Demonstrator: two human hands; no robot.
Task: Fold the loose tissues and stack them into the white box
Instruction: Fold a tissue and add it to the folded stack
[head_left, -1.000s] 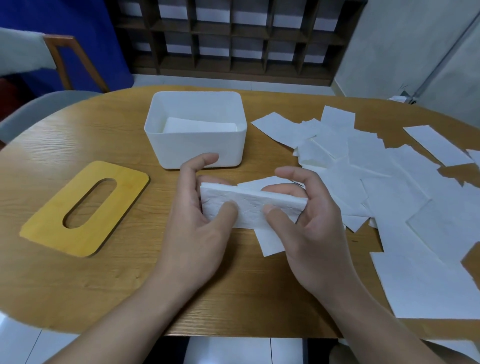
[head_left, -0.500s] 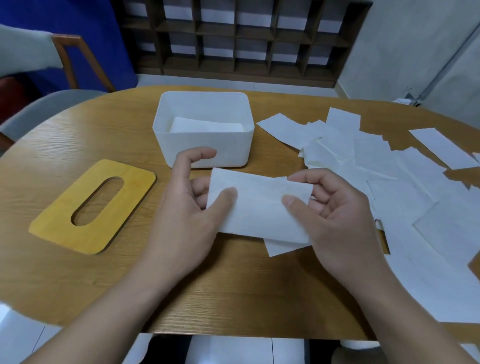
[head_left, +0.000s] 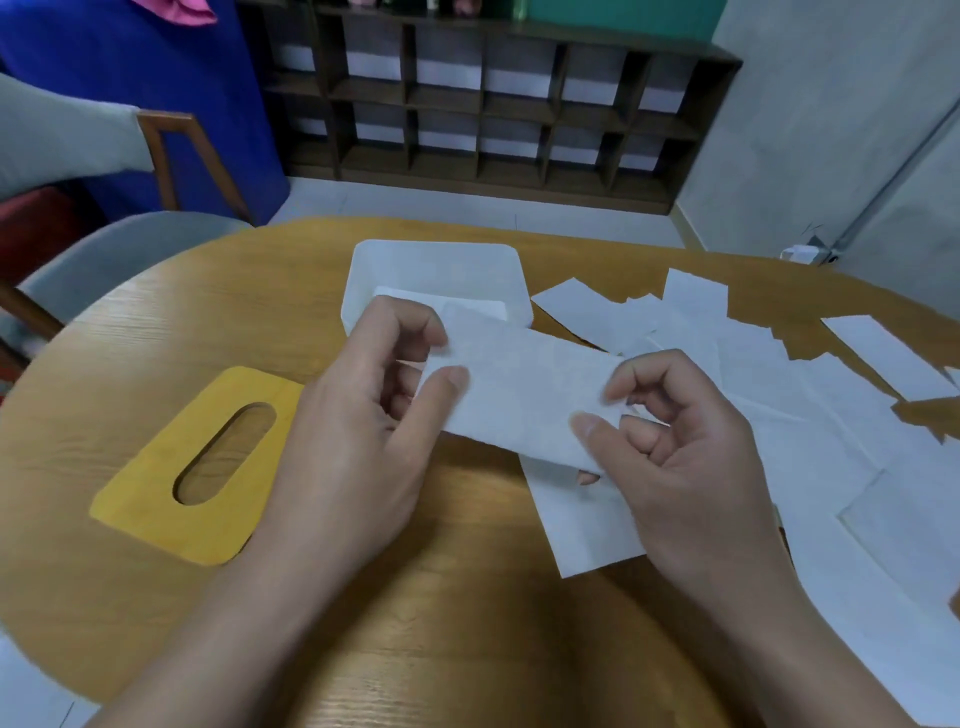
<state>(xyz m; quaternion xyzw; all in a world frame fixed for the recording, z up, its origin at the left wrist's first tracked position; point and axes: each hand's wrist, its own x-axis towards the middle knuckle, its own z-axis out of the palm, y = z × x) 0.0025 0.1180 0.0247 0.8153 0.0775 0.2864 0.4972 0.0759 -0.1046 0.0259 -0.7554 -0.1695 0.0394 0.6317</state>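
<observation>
While one folded tissue (head_left: 519, 395) is being pinched by the left hand (head_left: 363, 415) and right hand (head_left: 675, 441), one white box (head_left: 436, 265) and one yellow lid (head_left: 197, 467) are being carried by the table (head_left: 415, 623).

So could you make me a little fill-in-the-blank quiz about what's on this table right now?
1. Both hands, left hand and right hand, hold one folded ____.
2. The white box already contains some ____.
3. The yellow lid with the oval slot lies on the person's ____ side of the table.
4. The loose tissues lie scattered to the box's ____.

Missing words: tissue; tissues; left; right
</observation>
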